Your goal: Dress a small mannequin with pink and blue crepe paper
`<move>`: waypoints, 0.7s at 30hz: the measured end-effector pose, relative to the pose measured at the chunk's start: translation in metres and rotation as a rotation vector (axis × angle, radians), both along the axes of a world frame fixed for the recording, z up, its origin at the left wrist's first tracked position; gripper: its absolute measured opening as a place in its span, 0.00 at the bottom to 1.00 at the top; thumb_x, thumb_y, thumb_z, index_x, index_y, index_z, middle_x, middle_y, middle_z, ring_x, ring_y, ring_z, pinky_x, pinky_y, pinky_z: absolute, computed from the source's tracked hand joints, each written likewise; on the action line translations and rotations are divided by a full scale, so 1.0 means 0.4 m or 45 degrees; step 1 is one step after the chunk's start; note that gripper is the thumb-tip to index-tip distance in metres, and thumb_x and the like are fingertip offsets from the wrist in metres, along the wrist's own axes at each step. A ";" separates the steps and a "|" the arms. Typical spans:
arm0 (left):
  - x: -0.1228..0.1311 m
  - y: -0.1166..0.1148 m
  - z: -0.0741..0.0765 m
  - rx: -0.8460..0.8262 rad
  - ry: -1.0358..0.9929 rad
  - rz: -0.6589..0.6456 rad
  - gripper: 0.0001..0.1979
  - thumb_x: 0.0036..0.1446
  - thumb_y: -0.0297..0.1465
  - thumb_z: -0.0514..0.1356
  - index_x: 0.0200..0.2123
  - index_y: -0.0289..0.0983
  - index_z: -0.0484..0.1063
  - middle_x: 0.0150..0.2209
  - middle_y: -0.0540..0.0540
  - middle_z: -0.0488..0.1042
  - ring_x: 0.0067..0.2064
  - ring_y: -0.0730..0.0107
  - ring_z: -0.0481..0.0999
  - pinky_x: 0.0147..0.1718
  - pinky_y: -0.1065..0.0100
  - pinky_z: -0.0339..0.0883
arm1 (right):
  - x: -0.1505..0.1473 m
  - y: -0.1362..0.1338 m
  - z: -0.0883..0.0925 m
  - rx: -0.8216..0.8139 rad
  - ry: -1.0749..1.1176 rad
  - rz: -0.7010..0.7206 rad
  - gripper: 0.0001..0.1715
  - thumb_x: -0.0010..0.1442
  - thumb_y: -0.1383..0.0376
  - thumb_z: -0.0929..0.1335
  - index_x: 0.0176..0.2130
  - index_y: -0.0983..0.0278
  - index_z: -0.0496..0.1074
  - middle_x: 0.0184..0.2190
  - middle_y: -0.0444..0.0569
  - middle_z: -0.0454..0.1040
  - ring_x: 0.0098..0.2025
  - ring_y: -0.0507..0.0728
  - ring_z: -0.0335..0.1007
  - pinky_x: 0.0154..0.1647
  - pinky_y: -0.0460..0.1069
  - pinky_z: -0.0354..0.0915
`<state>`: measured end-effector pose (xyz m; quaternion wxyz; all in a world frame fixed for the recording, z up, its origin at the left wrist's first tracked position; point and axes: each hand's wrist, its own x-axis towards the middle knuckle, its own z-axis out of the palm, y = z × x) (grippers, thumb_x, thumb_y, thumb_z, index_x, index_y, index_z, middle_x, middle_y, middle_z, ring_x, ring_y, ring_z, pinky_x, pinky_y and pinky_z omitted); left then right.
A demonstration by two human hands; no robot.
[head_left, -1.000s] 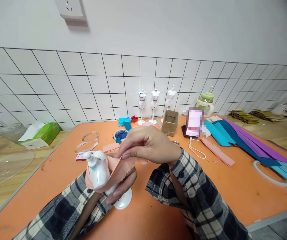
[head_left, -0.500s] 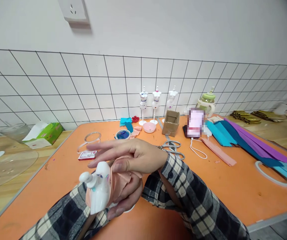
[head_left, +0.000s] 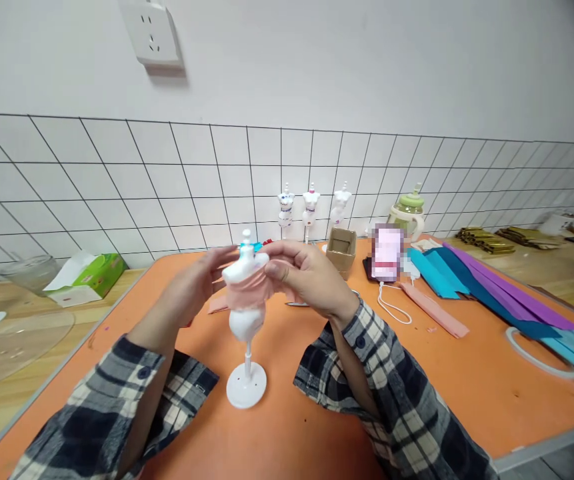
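A small white mannequin (head_left: 245, 320) stands upright on its round base on the orange table (head_left: 447, 387), right in front of me. A pink strip of fabric (head_left: 249, 293) is wrapped round its chest. My left hand (head_left: 194, 283) is closed on the left side of the fabric and torso. My right hand (head_left: 307, 273) pinches the fabric on the right side with thumb and fingers. Both sleeves are plaid.
Three more small mannequins (head_left: 311, 205) stand at the back by the tiled wall, beside a cardboard box (head_left: 341, 248), a phone (head_left: 388, 252) and a green-lidded bottle (head_left: 407, 208). Blue, purple and pink paper strips (head_left: 497, 287) lie right. A tissue box (head_left: 87, 275) sits left.
The mannequin lay tilted in my left hand before; now it stands upright on the table, farther from me. Both hands have moved up to the fabric at its chest.
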<state>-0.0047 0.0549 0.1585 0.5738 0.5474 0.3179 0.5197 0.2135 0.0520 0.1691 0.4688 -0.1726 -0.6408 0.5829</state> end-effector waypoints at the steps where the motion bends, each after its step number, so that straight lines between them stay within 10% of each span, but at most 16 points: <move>1: -0.003 -0.012 0.013 0.008 0.005 -0.041 0.29 0.53 0.55 0.60 0.51 0.43 0.75 0.43 0.44 0.79 0.48 0.52 0.77 0.39 0.62 0.72 | -0.003 0.002 0.000 -0.038 0.070 -0.043 0.19 0.53 0.54 0.75 0.42 0.61 0.74 0.34 0.45 0.76 0.35 0.52 0.73 0.35 0.48 0.71; 3: 0.012 -0.044 0.028 0.069 0.055 -0.148 0.38 0.48 0.60 0.60 0.56 0.43 0.71 0.47 0.40 0.77 0.50 0.48 0.74 0.40 0.59 0.72 | -0.013 0.002 -0.003 -0.071 0.137 -0.130 0.20 0.51 0.54 0.76 0.40 0.61 0.73 0.37 0.46 0.77 0.39 0.54 0.74 0.39 0.49 0.72; 14: 0.089 -0.078 0.012 -0.061 0.126 -0.123 0.10 0.55 0.36 0.64 0.34 0.34 0.73 0.27 0.45 0.73 0.27 0.67 0.73 0.24 0.70 0.65 | 0.013 -0.012 0.013 0.235 -0.423 -0.615 0.20 0.52 0.54 0.75 0.41 0.62 0.75 0.30 0.43 0.74 0.32 0.52 0.69 0.34 0.48 0.65; 21: 0.078 -0.065 0.000 -0.054 0.064 -0.326 0.20 0.56 0.38 0.64 0.50 0.33 0.73 0.27 0.44 0.73 0.27 0.66 0.73 0.23 0.70 0.66 | 0.056 -0.050 0.055 0.584 -0.613 -0.726 0.07 0.61 0.60 0.68 0.35 0.62 0.73 0.32 0.45 0.75 0.37 0.54 0.70 0.38 0.48 0.62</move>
